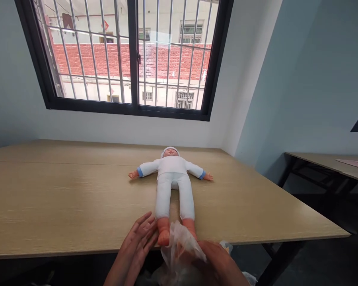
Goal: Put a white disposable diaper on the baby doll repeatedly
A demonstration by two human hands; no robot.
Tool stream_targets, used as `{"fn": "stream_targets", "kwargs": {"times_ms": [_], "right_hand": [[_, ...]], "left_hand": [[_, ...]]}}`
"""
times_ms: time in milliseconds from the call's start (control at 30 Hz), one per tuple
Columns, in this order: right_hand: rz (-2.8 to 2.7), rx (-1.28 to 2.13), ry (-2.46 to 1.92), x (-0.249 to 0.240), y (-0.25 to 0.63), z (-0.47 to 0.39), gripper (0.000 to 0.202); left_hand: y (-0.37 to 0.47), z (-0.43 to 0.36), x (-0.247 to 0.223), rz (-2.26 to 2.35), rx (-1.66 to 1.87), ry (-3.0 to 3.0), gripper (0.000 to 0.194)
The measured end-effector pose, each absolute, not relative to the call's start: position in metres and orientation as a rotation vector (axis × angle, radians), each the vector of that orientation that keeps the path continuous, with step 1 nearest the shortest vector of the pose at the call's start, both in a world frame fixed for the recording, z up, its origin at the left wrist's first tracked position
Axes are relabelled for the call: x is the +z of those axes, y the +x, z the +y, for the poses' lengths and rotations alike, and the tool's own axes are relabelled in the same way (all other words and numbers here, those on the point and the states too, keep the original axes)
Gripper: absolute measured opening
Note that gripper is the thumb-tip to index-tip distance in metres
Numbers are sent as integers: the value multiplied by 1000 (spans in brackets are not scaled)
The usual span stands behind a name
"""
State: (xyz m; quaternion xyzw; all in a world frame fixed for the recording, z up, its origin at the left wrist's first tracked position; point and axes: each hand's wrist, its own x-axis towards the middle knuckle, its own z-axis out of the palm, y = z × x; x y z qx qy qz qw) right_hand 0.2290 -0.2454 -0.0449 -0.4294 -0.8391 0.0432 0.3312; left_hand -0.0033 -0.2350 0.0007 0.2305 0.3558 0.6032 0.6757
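A baby doll (173, 167) in white clothes with blue cuffs and a white cap lies on its back on the table (77, 198). Its arms are spread wide and its bare feet point toward me at the front edge. My left hand (141, 236) is open, fingers stretched out, close beside the doll's foot on the left; its outline looks doubled by motion. In front of the feet, my right hand (217, 256) grips a thin, crumpled clear plastic bag (180, 246). The bag partly covers the doll's other foot and some of my right fingers.
Behind the table is a barred window (134, 107) with a dark frame in a white wall. Another table (316, 161) stands at the right, with pink cloth or paper (356, 163) on it. More clear plastic (226, 246) shows below the front edge, near my right hand.
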Motion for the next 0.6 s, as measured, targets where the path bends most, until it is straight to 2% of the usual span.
{"fn": "stream_targets", "kwargs": {"times_ms": [200, 333, 467, 600], "right_hand": [[-2259, -72, -809, -46, 228, -232, 10], [-2282, -67, -716, -45, 228, -226, 4], [-2198, 34, -768, -34, 229, -231, 14], [-2259, 283, -835, -15, 227, -240, 28]], "left_hand": [[3, -215, -1, 691, 1134, 255, 27], [10, -209, 3, 682, 1066, 249, 19], [22, -211, 2, 583, 982, 287, 20], [37, -217, -2, 447, 951, 289, 25]]}}
